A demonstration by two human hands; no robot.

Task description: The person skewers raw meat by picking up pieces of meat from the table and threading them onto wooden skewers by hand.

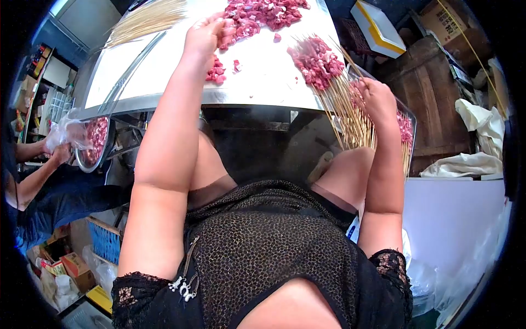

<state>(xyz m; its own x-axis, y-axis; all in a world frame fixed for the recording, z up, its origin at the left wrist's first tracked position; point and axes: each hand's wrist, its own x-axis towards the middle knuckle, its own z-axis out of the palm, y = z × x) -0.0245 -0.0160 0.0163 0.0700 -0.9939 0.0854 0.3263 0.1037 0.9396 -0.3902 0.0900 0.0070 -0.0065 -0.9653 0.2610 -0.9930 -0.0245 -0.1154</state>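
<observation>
My left hand [207, 35] is over the white table beside a heap of cut red meat [263, 13]. Its fingers are curled together, and whatever may be between them is hidden. A smaller clump of meat [217, 72] lies below that wrist. My right hand [378, 100] is closed around a bamboo skewer [352, 61] at the table's right edge. Close to it, a stack of meat skewers [319, 63] rests with the meat ends on the table and the bare sticks hanging over the edge. More skewered meat [405, 127] sits in a metal tray beyond my right wrist.
Loose bamboo sticks [148, 21] and thin metal skewers [131, 71] lie on the table's left side. At left, another person's hands [59, 145] hold a plastic bag by a bowl of meat [97, 140]. A white foam box [378, 30] stands at back right.
</observation>
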